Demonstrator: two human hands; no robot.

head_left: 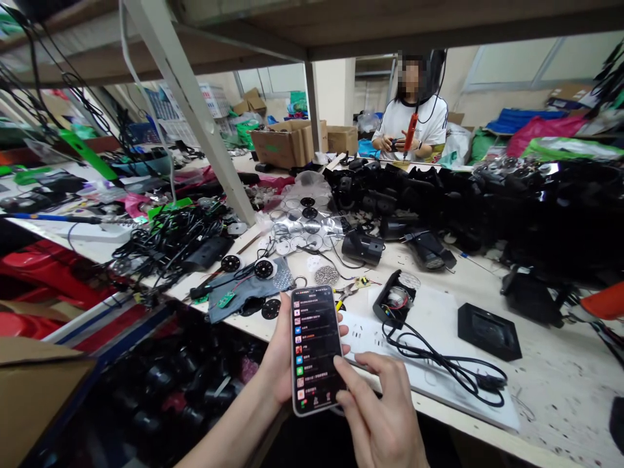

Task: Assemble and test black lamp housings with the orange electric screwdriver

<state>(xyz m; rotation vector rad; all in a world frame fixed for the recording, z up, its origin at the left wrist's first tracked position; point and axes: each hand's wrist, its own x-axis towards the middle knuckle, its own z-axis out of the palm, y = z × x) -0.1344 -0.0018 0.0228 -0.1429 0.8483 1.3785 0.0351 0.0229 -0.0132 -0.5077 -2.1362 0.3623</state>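
Note:
A smartphone (pixel 316 351) with a dark screen showing a list of coloured icons is held upright in front of the workbench edge. My left hand (pixel 279 354) is wrapped round it from the left and behind, its fingertips showing at the right edge. Over the lower right of the screen is my right hand (pixel 383 403), fingers apart and bent, with a fingertip at or just above the glass. Behind the phone lie yellow-handled pliers (pixel 345 294), a round metal mesh disc (pixel 326 275) and a small circuit board (pixel 362 282).
An opened black housing (pixel 394 300) with a coiled black cable (pixel 439 357) lies to the right, near a black rectangular part (pixel 489 330). Black housings (pixel 419 195) are heaped behind. A slanted post (pixel 195 117) rises at left. Across the bench, a person (pixel 412 123) works beside a hanging red electric screwdriver (pixel 410 134).

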